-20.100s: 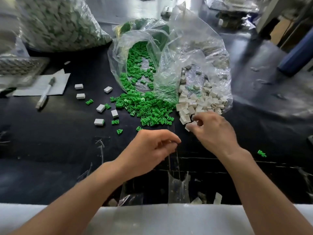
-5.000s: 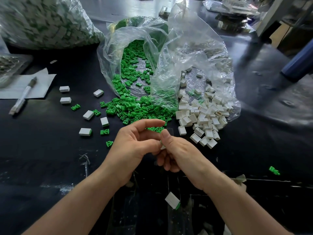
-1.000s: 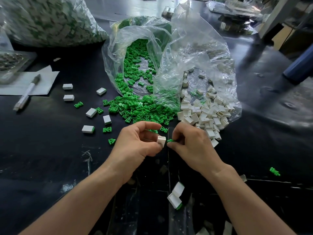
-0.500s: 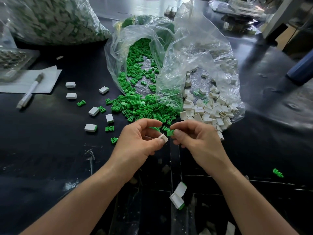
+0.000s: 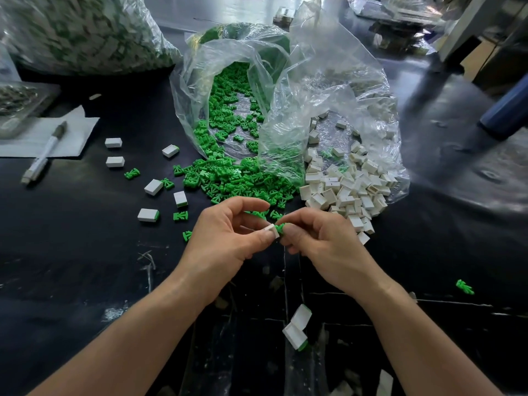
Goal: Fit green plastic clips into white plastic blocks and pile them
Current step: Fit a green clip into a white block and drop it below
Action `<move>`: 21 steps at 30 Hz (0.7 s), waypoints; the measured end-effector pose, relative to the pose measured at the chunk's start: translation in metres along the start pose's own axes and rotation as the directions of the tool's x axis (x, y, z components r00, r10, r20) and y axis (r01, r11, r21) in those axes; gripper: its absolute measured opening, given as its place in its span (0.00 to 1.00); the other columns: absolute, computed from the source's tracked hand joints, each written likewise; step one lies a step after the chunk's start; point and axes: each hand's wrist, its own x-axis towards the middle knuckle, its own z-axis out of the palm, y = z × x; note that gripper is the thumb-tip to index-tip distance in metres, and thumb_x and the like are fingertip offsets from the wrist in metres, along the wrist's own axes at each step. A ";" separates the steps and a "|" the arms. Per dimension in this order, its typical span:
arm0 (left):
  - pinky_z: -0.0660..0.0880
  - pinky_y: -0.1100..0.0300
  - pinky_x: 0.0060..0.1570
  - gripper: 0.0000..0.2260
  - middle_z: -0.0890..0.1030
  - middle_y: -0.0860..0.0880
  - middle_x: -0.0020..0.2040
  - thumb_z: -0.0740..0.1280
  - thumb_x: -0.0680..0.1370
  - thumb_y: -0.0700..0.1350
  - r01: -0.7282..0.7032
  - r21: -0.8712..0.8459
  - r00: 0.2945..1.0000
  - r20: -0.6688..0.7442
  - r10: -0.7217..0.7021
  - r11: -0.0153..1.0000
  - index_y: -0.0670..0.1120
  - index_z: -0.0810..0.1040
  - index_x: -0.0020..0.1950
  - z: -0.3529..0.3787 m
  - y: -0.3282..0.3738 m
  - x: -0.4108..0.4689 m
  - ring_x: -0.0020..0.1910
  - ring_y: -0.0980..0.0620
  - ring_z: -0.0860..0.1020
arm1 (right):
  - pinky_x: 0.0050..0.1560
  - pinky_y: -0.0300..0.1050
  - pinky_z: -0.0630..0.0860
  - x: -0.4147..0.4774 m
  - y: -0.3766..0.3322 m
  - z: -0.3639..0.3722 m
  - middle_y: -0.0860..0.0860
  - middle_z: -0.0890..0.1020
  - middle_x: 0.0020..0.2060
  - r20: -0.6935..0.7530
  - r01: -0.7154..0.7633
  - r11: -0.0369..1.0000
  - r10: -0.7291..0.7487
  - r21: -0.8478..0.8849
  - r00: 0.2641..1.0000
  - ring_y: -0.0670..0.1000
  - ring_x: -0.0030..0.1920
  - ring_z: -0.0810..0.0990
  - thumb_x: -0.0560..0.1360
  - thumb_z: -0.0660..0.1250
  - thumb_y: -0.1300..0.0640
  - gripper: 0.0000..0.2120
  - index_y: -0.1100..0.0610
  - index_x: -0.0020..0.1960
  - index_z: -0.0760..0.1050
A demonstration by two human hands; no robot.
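Note:
My left hand (image 5: pixel 223 241) pinches a white plastic block (image 5: pixel 272 230) between thumb and fingers. My right hand (image 5: pixel 323 244) pinches a green clip (image 5: pixel 280 227) and holds it against the block's end. Both hands meet just in front of a spilled heap of green clips (image 5: pixel 234 181) and a heap of white blocks (image 5: pixel 345 190). Two fitted blocks (image 5: pixel 297 327) with green ends lie close to me, below my hands.
Clear plastic bags (image 5: pixel 285 90) lie open behind the heaps. Several loose blocks (image 5: pixel 148 215) and clips (image 5: pixel 132 174) are scattered left on the black table (image 5: pixel 71 252). A marker pen (image 5: pixel 43 155) lies on paper far left. A large filled bag (image 5: pixel 80 32) sits back left. One clip (image 5: pixel 464 287) lies right.
My hands have drawn together, so the green clip now touches the end of the white block. The view shifted slightly.

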 end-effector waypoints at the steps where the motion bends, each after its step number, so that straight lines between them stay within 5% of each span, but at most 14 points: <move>1: 0.72 0.68 0.28 0.14 0.82 0.54 0.32 0.73 0.69 0.34 0.004 -0.003 1.000 -0.001 -0.004 1.000 0.51 0.79 0.47 -0.001 0.000 0.000 0.30 0.61 0.77 | 0.39 0.41 0.76 0.000 0.000 0.001 0.47 0.79 0.30 0.014 -0.012 1.000 0.013 -0.022 1.000 0.42 0.33 0.77 0.76 0.64 0.61 0.11 0.47 0.38 0.76; 6: 0.75 0.66 0.29 0.14 0.83 0.50 0.33 0.73 0.69 0.33 0.020 -0.011 1.000 0.023 -0.020 1.000 0.51 0.78 0.48 -0.001 0.002 -0.002 0.33 0.54 0.81 | 0.38 0.48 0.74 -0.002 0.000 -0.001 0.47 0.77 0.29 0.069 -0.007 0.993 0.015 -0.118 0.997 0.48 0.33 0.75 0.78 0.61 0.55 0.12 0.52 0.36 0.73; 12: 0.75 0.65 0.31 0.18 0.83 0.50 0.33 0.74 0.67 0.33 -0.038 0.100 0.998 0.056 0.032 0.994 0.54 0.78 0.49 -0.002 0.001 -0.004 0.31 0.56 0.80 | 0.34 0.45 0.67 -0.005 -0.005 -0.003 0.52 0.74 0.29 0.138 0.159 0.938 -0.122 -0.308 0.983 0.48 0.31 0.70 0.77 0.62 0.61 0.12 0.56 0.35 0.69; 17: 0.80 0.54 0.43 0.21 0.84 0.51 0.35 0.74 0.68 0.34 -0.092 0.234 0.994 0.079 0.076 0.968 0.59 0.76 0.49 -0.001 0.001 -0.005 0.37 0.49 0.82 | 0.36 0.46 0.66 -0.005 -0.008 -0.006 0.46 0.70 0.29 0.209 0.231 0.879 -0.155 -0.417 0.966 0.50 0.33 0.70 0.77 0.62 0.62 0.11 0.55 0.36 0.68; 21: 0.79 0.58 0.41 0.24 0.83 0.51 0.35 0.74 0.68 0.33 -0.125 0.275 0.989 0.114 0.097 0.953 0.62 0.74 0.49 -0.001 0.002 -0.007 0.35 0.52 0.82 | 0.35 0.43 0.62 -0.006 -0.008 -0.004 0.42 0.67 0.28 0.274 0.272 0.837 -0.153 -0.474 0.950 0.47 0.34 0.66 0.77 0.62 0.62 0.11 0.55 0.36 0.68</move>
